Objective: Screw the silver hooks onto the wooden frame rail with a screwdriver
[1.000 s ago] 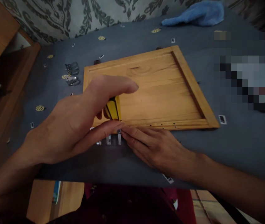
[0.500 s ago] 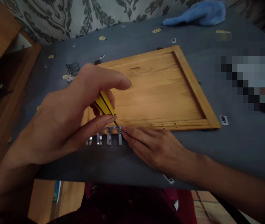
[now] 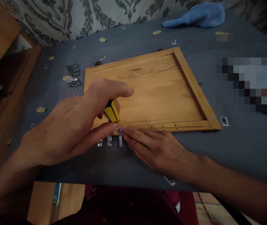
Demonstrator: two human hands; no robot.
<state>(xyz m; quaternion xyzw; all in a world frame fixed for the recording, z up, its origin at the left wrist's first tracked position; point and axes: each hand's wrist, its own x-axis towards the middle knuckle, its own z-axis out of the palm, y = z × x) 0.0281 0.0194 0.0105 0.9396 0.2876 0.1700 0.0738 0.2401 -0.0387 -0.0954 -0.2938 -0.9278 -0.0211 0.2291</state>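
My left hand [image 3: 69, 128] is closed around the yellow-and-black handle of a screwdriver [image 3: 111, 112], tilted down at the near edge of a framed wooden board [image 3: 156, 90]. The screwdriver's tip is hidden behind my thumb. Along that edge sits a metal hook rail [image 3: 120, 140] with several hooks hanging over the side; a screw head shows at its right end. Fingers of my right hand [image 3: 156, 148] are pressed together against the rail's right end, resting on the board's edge. Small dark holes dot the edge to the right.
More metal hooks [image 3: 73, 82] lie beyond the board at left. A blue cloth [image 3: 201, 15] rests at the back of the grey patterned tablecloth [image 3: 133, 168]. A blurred-out object [image 3: 253, 81] is on the right, and a wooden cabinet [image 3: 6, 103] stands at left.
My left hand and the screwdriver have shifted slightly right and down, with the handle more upright and the shaft now hidden. My right hand stays in place.
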